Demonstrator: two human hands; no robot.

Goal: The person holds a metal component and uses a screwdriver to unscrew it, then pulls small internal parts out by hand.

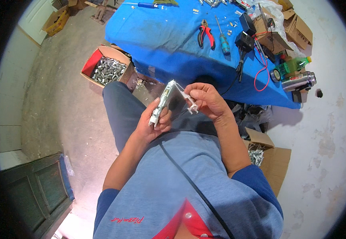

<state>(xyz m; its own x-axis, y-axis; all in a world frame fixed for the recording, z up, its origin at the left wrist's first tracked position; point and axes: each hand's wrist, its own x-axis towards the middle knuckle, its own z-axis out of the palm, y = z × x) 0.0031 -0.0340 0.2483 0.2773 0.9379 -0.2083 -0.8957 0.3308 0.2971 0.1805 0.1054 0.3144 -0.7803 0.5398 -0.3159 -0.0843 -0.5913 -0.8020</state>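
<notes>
Above my lap, my left hand (152,122) is closed round a long, narrow white plastic housing (164,100) with metallic parts along it, held tilted with its upper end away from me. My right hand (209,100) pinches a thin white plastic piece (192,106) with a hooked lower end. The top of that piece slants toward the upper end of the housing; whether the two are joined there I cannot tell.
Ahead stands a blue-covered table (161,47) with red-handled pliers (206,34), a screwdriver (224,43), black adapters (244,41), a green bottle (296,65) and a steel flask (299,81). A box of small metal cylinders (108,71) sits left; a cardboard carton (276,165) is right.
</notes>
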